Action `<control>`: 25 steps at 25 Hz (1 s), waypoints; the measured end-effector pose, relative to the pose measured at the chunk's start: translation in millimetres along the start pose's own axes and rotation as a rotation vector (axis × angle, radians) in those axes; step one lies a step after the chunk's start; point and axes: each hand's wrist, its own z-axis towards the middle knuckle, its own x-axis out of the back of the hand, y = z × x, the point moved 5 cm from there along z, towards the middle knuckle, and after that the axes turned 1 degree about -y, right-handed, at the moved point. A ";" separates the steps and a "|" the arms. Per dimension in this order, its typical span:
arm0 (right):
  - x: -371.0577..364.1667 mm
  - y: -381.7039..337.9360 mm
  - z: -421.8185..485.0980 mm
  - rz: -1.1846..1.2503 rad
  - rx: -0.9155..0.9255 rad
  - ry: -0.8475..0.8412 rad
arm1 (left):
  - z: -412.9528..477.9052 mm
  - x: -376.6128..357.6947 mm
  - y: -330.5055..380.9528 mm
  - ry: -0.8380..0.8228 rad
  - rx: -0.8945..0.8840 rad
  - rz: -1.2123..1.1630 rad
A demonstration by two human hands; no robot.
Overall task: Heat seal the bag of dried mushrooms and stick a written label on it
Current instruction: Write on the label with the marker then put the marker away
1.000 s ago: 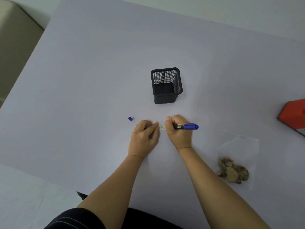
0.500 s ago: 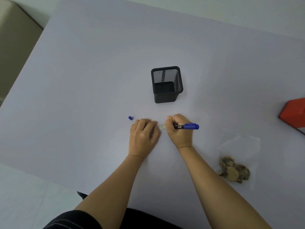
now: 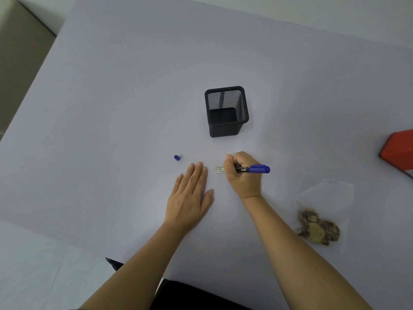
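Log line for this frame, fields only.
step: writing label | right hand: grips blue marker pen over small paper label | left hand: flat on table, off label | clear bag of dried mushrooms: untouched

Left hand [image 3: 190, 195] lies flat, palm down, fingers straight and close together, thumb tucked alongside toward the right hand. Nothing in it. Left forearm runs bare from the lower edge up to the wrist. Right hand [image 3: 242, 174] is curled into a writing grip, knuckles up, closed around a marker [image 3: 253, 169] whose blue end sticks out past the back of the hand. Left fingertips sit just left of the right hand, apart from it.
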 end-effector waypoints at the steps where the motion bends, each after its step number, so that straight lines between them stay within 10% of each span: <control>1: 0.0 0.0 -0.1 -0.004 0.001 -0.001 | -0.2 -1.4 -0.4 -0.031 0.002 0.005; 25: 1.2 -2.0 -0.2 0.025 -0.031 0.011 | 0.9 2.0 5.4 -0.005 -0.023 0.043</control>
